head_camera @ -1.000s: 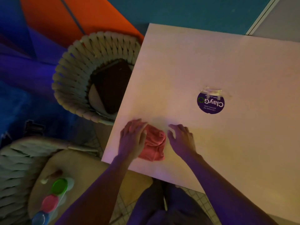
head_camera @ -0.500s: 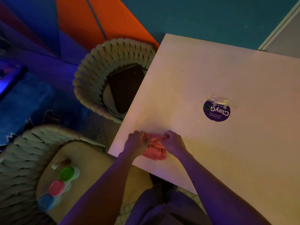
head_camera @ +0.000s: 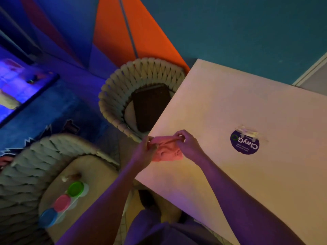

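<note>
Your left hand [head_camera: 144, 152] and right hand [head_camera: 188, 145] pinch pink clay [head_camera: 168, 151] at the tabletop [head_camera: 230, 106] edge, frame center

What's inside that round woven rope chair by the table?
A dark flat rectangular pad leans inside the round woven rope chair, on a pale seat. The pale square table covers the chair's right side.

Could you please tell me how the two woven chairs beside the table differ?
The far chair holds a dark flat slab on its seat; the near chair holds three lidded tubs. The far chair is tucked against the left edge of the table; the near chair stands nearer the person, off the table's corner. Both have thick woven rims.
</note>
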Demonstrator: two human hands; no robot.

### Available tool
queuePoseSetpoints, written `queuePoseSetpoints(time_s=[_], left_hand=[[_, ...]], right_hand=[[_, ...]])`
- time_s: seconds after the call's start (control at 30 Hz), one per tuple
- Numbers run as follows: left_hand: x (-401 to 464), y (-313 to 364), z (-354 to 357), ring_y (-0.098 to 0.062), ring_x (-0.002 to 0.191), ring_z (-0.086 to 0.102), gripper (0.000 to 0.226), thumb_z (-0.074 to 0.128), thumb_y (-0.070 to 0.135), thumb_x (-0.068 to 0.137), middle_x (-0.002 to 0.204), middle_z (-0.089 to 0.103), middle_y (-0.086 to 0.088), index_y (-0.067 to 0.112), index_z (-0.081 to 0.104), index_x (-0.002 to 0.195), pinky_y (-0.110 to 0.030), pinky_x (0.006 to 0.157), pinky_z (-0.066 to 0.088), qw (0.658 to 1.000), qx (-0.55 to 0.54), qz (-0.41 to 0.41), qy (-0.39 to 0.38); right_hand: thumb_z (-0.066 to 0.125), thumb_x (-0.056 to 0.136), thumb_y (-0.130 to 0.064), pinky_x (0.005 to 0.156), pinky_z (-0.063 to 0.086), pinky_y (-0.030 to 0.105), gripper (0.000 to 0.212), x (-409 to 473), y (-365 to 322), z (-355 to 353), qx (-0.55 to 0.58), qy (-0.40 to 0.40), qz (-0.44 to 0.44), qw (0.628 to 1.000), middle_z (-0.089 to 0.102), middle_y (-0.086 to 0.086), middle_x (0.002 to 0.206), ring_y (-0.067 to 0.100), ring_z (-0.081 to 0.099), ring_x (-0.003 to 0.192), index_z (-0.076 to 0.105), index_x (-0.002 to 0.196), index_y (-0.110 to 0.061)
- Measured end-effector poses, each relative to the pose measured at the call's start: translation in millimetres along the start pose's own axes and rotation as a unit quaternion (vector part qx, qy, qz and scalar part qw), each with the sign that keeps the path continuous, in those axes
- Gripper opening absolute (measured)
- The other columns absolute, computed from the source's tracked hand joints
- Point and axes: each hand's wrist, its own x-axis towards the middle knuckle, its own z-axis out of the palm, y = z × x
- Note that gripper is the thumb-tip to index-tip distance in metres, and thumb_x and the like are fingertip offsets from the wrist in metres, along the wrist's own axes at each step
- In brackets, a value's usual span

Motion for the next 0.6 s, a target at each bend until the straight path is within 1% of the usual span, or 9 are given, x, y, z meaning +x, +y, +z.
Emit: queuePoseSetpoints(time_s=[0.07,0.13,0.2,0.37,0.5,0.6], left_hand=[[9.2,0.9,-17.1,-0.019,0.093,0.065,0.017,0.056,0.024,0.1,0.103,0.064,-0.001,0.027,0.051,0.116,-0.044,0.079,0.059,1.0,-0.002,0.012,0.019],[20.3,2.1,-31.4,-0.018,0.094,0.065,0.018,0.052,0.025,0.102,0.105,0.063,0.001,0.027,0.051,0.119,-0.045,0.081,0.059,0.999,-0.016,0.027,0.038],[33.4,2.6,-43.5,-0.017,0.094,0.066,0.02,0.051,0.026,0.103,0.105,0.062,0.001,0.026,0.051,0.123,-0.045,0.081,0.06,0.997,-0.033,0.036,0.054],[72.4,-0.7,-70.1,-0.025,0.092,0.066,0.024,0.055,0.025,0.101,0.103,0.066,-0.005,0.017,0.054,0.124,-0.042,0.078,0.058,0.991,-0.071,0.051,0.104],[109.6,-14.1,-92.9,-0.024,0.092,0.066,0.028,0.057,0.026,0.1,0.103,0.066,-0.003,0.017,0.054,0.126,-0.042,0.08,0.056,0.989,-0.082,0.053,0.109],[136.4,-27.4,-109.7,-0.028,0.096,0.067,0.032,0.057,0.03,0.1,0.107,0.068,-0.008,0.015,0.053,0.127,-0.042,0.081,0.055,0.991,-0.07,0.048,0.102]], right_hand=[[0.053,0.088,-0.007,0.073,0.047,0.02,0.023,15.6,-16.5,6.9,-0.001,0.001,-0.029,1.0,0.069,-0.005,0.099,0.01,0.063,0.085,0.064,0.103,-0.021],[0.053,0.09,-0.009,0.08,0.05,0.026,0.023,31.0,-29.6,12.3,-0.001,-0.003,-0.041,0.999,0.068,-0.009,0.102,0.007,0.063,0.089,0.064,0.104,-0.023],[0.052,0.091,-0.011,0.082,0.052,0.029,0.024,47.7,-41.6,18.8,-0.004,-0.007,-0.047,0.999,0.068,-0.011,0.104,0.005,0.063,0.093,0.064,0.106,-0.025],[0.052,0.093,-0.008,0.092,0.05,0.034,0.024,88.3,-68.1,40.3,-0.001,0.028,-0.045,0.999,0.068,-0.005,0.108,0.015,0.063,0.101,0.066,0.11,-0.019],[0.053,0.094,-0.01,0.092,0.051,0.036,0.022,125.0,-86.6,67.0,-0.012,0.051,-0.014,0.999,0.069,0.0,0.107,0.019,0.063,0.102,0.067,0.109,-0.017],[0.054,0.095,-0.011,0.094,0.05,0.036,0.021,153.9,-95.2,90.5,-0.013,0.069,0.005,0.998,0.068,0.002,0.109,0.02,0.062,0.104,0.067,0.111,-0.015]])
